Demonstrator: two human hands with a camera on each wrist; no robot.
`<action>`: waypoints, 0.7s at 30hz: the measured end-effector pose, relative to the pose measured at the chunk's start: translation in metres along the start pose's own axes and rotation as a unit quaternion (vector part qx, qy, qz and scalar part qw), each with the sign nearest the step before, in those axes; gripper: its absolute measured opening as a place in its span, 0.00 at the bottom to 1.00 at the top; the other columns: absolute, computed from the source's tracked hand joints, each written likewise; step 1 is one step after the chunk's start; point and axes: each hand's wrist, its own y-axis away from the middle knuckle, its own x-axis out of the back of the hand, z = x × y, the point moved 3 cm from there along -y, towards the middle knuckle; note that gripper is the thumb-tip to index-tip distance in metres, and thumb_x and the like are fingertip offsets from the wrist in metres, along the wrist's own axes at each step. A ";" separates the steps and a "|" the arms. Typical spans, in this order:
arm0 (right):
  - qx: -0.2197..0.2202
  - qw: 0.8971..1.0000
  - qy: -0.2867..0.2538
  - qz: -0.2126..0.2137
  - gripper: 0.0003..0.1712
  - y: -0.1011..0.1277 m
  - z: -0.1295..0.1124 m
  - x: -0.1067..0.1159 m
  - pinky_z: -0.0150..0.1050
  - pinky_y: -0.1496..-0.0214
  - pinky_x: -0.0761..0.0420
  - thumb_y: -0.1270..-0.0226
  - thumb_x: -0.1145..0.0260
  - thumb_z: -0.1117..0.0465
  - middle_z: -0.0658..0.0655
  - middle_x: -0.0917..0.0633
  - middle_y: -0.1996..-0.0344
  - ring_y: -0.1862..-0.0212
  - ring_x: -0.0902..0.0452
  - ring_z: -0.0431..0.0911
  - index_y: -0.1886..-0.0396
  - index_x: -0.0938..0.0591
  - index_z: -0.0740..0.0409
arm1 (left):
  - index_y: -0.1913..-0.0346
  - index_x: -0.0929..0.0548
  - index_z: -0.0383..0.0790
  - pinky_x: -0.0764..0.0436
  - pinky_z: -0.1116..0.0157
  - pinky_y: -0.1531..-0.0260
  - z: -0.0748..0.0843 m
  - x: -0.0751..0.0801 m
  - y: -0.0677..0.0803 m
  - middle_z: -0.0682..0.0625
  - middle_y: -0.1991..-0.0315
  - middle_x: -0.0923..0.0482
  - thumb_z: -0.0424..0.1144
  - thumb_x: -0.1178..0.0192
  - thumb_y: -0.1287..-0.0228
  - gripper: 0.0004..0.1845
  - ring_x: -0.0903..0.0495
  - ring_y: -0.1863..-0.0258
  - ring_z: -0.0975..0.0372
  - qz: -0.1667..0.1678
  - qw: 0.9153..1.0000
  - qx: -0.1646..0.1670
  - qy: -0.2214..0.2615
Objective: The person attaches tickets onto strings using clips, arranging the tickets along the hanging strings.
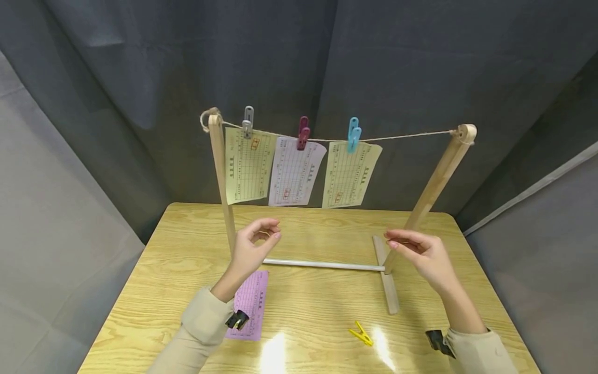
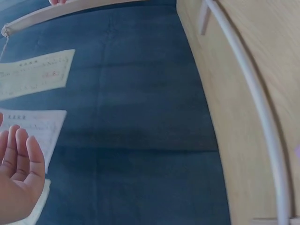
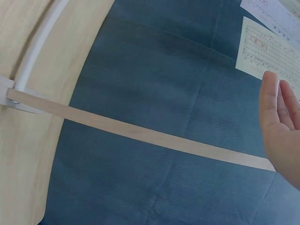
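Observation:
Three printed slips hang from a string [image 1: 406, 136]: a yellow slip [image 1: 247, 176] under a grey clothespin [image 1: 247, 123], a pale lilac slip [image 1: 296, 174] under a maroon clothespin [image 1: 303, 134], and another yellow slip [image 1: 350, 176] under a blue clothespin [image 1: 354, 136]. My left hand [image 1: 252, 246] is raised below the first two slips, fingers loosely bent, holding nothing. Near the right post, my right hand [image 1: 425, 257] hovers with its fingers loosely bent and nothing in them. A purple slip [image 1: 253, 306] lies on the table, partly hidden by the left forearm. A yellow clothespin [image 1: 362, 334] lies at the front.
The string runs between a left wooden post [image 1: 219, 166] and a right wooden post [image 1: 439, 179]. A white rod [image 1: 322, 265] joins them low down, and a wooden foot [image 1: 389, 291] supports the right side. Dark curtains [image 1: 280, 57] hang behind the wooden table [image 1: 308, 311].

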 end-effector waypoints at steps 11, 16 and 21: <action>-0.030 0.999 0.020 -0.008 0.16 0.018 0.024 0.002 0.26 0.60 0.23 0.40 0.38 0.71 0.51 0.16 0.60 0.59 0.21 0.34 0.53 0.23 0.74 | 0.61 0.24 0.20 0.24 0.69 0.70 -0.014 0.025 0.021 0.30 0.69 0.25 0.17 0.42 0.50 0.11 0.25 0.69 0.63 -0.025 0.999 0.025 -0.016; -0.050 0.998 0.014 -0.019 0.18 0.030 0.037 0.002 0.27 0.60 0.23 0.39 0.39 0.70 0.49 0.17 0.60 0.59 0.22 0.35 0.51 0.25 0.76 | 0.58 0.24 0.20 0.23 0.70 0.70 -0.037 0.037 0.033 0.32 0.68 0.25 0.17 0.40 0.50 0.13 0.25 0.69 0.64 -0.050 0.998 0.038 -0.018; -0.071 0.997 0.005 -0.020 0.18 0.044 0.049 -0.003 0.27 0.60 0.23 0.39 0.40 0.70 0.45 0.17 0.61 0.60 0.22 0.35 0.50 0.26 0.77 | 0.55 0.26 0.21 0.24 0.70 0.69 -0.046 0.045 0.042 0.34 0.67 0.25 0.19 0.39 0.50 0.17 0.25 0.68 0.61 -0.074 0.995 0.053 -0.031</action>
